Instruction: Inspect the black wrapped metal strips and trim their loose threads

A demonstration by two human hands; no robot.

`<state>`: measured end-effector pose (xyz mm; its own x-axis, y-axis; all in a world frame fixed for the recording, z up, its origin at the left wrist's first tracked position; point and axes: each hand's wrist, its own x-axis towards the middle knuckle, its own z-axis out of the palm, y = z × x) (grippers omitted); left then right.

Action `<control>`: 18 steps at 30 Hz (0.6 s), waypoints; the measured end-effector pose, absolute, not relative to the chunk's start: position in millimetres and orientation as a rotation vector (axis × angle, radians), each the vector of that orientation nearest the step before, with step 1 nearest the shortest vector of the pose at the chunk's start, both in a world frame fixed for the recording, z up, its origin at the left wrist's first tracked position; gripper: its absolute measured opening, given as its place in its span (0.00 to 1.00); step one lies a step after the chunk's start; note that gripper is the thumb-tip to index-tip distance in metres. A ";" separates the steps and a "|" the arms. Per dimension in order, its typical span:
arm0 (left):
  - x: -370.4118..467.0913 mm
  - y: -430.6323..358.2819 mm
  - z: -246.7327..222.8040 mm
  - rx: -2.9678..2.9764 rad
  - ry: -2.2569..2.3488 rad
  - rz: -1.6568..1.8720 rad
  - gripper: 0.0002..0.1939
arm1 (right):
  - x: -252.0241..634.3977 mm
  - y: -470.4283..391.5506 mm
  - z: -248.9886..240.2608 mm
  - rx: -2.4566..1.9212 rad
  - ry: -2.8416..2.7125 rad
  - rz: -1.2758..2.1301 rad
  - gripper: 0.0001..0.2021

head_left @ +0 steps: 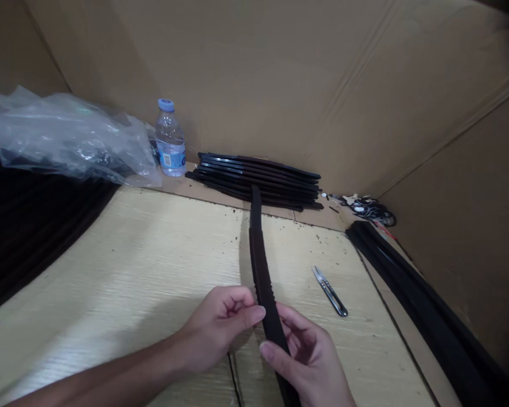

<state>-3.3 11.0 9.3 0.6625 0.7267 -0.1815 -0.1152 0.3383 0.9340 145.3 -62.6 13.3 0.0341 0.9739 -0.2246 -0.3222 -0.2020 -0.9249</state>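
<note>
A long, dark brown-black strip [261, 265] runs from the front of the board up to the back, with a narrower, smoother end at the far tip. Part of its edges looks ragged or notched. My right hand [309, 356] is closed around the strip from the right, thumb on top. At its left edge, just above, my left hand [227, 325] pinches with thumb and curled fingers. A thin black cord [234, 379] shows below my left hand; whether the hand holds it is unclear. Thread snips [331, 291] lie right of the strip.
Several dark strips [258, 181] are stacked at the back by a water bottle [169, 141]. Clear plastic [72, 135] and dark material [29, 226] lie left. Long black pieces [415, 305] lie right, near tangled cords [371, 209]. Cardboard walls [254, 79] enclose the board [152, 254].
</note>
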 end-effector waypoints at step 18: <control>0.0 13.4 12.3 1.089 0.627 0.668 0.15 | 149.2 -68.1 20.2 -1.204 -0.721 1.458 0.23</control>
